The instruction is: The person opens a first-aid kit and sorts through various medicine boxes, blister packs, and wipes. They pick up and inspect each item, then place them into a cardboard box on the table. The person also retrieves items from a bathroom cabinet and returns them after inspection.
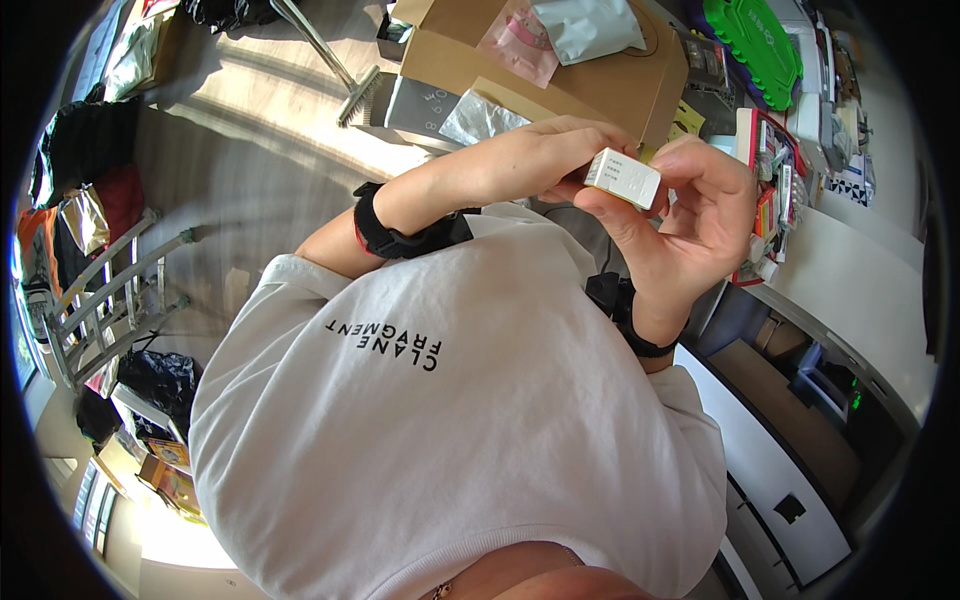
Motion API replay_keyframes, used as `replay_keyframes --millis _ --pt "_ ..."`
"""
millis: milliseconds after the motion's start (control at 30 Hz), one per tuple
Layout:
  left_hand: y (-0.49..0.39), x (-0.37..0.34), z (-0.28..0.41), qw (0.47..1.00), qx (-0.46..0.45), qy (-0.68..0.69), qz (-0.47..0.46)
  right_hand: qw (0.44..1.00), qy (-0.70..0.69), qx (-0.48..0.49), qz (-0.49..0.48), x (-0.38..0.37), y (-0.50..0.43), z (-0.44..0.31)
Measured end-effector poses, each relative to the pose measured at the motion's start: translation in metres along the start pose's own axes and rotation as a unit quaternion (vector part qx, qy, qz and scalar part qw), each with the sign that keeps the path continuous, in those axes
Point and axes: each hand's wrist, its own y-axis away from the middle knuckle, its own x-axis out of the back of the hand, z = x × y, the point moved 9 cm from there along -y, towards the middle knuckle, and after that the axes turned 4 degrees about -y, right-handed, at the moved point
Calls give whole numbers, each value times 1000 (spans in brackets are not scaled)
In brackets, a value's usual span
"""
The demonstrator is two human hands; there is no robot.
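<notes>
A small white cardboard carton is held up between both hands above my lap. One of its end faces bears lines of small print and is turned toward me. My left hand comes in from the left, its fingers curled around the carton's far left side and partly hidden behind it. My right hand grips the carton from the right. Its thumb lies along the near lower edge and its index finger at the right end. Whether the carton's flap is sealed cannot be made out.
Beyond my hands stands an open cardboard box with a pink pouch and a white plastic bag on it. A broom and metal stepladder are at left. A filled red-edged tray sits right, by a white tabletop.
</notes>
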Motion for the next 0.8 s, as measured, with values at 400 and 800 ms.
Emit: replay_keyframes --millis 400,800 --pt "0 4 1 999 17 4 32 1000 -5 0 16 4 0 5" --pt "-13 51 -8 978 -80 -16 194 969 159 -185 45 43 30 65"
